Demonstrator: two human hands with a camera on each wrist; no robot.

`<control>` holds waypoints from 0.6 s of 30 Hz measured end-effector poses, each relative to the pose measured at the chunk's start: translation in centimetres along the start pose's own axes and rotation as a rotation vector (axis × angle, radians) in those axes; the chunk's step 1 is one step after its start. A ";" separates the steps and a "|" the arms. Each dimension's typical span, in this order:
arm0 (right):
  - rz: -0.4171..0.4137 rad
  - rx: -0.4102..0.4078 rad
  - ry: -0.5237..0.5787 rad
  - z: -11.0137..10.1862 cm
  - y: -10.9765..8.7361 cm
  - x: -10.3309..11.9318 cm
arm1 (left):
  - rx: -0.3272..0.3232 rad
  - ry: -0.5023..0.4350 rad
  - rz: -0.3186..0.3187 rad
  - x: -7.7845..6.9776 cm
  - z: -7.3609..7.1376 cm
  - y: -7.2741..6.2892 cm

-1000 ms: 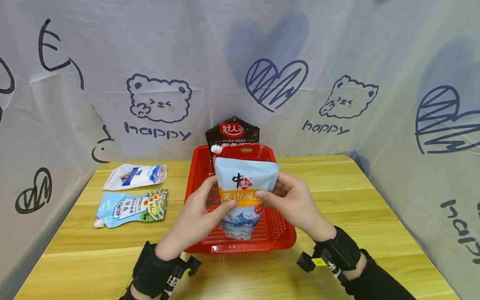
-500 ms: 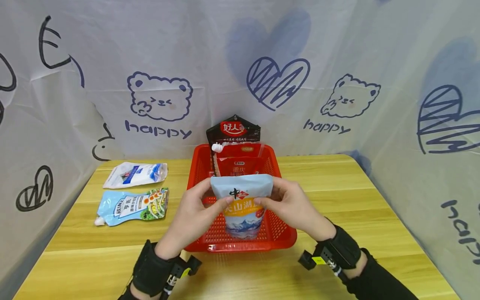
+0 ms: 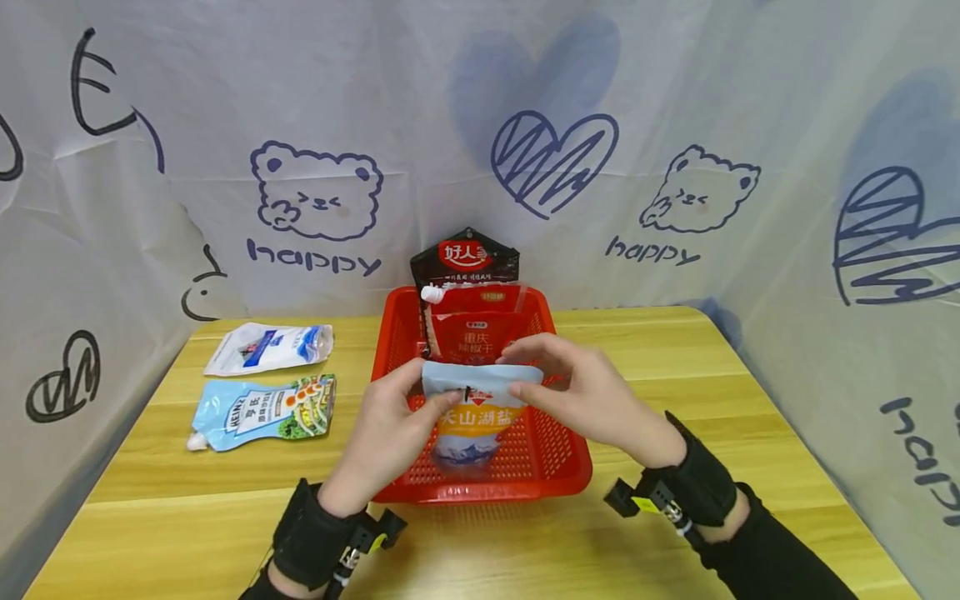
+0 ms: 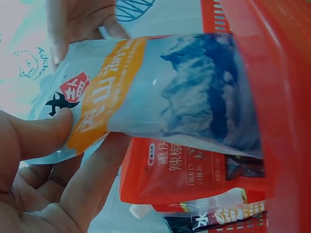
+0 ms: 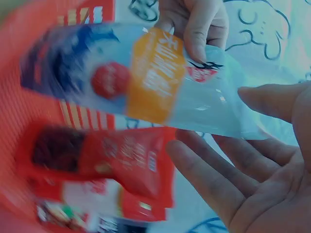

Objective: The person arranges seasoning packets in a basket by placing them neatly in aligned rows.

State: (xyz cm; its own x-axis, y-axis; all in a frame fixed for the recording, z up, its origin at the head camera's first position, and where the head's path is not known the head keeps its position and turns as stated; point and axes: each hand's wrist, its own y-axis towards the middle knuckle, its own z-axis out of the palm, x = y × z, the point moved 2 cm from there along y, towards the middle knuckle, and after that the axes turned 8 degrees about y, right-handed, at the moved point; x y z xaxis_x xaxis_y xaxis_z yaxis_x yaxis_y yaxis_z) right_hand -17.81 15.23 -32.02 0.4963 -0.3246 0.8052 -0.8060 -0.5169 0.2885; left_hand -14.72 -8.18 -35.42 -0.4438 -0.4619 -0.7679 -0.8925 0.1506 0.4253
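Note:
A light-blue salt pouch [image 3: 480, 421] with an orange band and a mountain picture stands, top toward me, within the red plastic basket [image 3: 480, 493]. My left hand [image 3: 390, 433] pinches its upper left side, thumb on the printed front and fingers behind, as the left wrist view also shows. Over the pouch's upper right corner is my right hand [image 3: 600, 400]. In the right wrist view, its thumb and fingers [image 5: 209, 172] are spread apart around the pouch's edge; the thumb tip is at the top of the pouch.
Behind the salt pouch, the basket holds a red dried chili bag [image 3: 472, 337], a pouch with a white spout [image 3: 432, 293] and a tall black packet [image 3: 465, 254]. On the table's left lie a white packet [image 3: 270, 348] and a blue Heinz pouch [image 3: 262, 414].
The salt pouch has come down into the basket, its top tipping toward me. My right hand has loosened from it, fingers spreading and moving slightly right. My left hand keeps its pinch.

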 end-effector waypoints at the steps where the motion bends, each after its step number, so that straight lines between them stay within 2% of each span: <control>1: -0.019 0.010 -0.050 -0.1 0.2 0.4 | 0.001 0.010 -0.002 0.1 0.0 0.0; 4: -0.073 0.061 -0.215 0.1 1.0 1.3 | 0.012 0.031 -0.012 0.3 0.2 0.1; 7: -0.099 0.129 -0.325 0.7 1.7 1.8 | 0.028 0.041 -0.032 0.5 0.3 0.1; 11: -0.111 0.180 -0.352 1.2 2.3 1.8 | 0.053 0.044 -0.065 0.7 0.4 0.0; 18: -0.168 0.151 -0.365 1.5 2.9 1.5 | 0.062 0.032 -0.086 1.1 0.4 -0.1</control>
State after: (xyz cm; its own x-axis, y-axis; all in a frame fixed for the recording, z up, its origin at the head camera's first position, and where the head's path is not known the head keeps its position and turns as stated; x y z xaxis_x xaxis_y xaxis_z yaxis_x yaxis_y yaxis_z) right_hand -18.94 12.04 -30.77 0.7203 -0.4713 0.5090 -0.6614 -0.6878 0.2991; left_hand -15.15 -8.33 -36.48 -0.3632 -0.5033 -0.7841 -0.9310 0.1625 0.3269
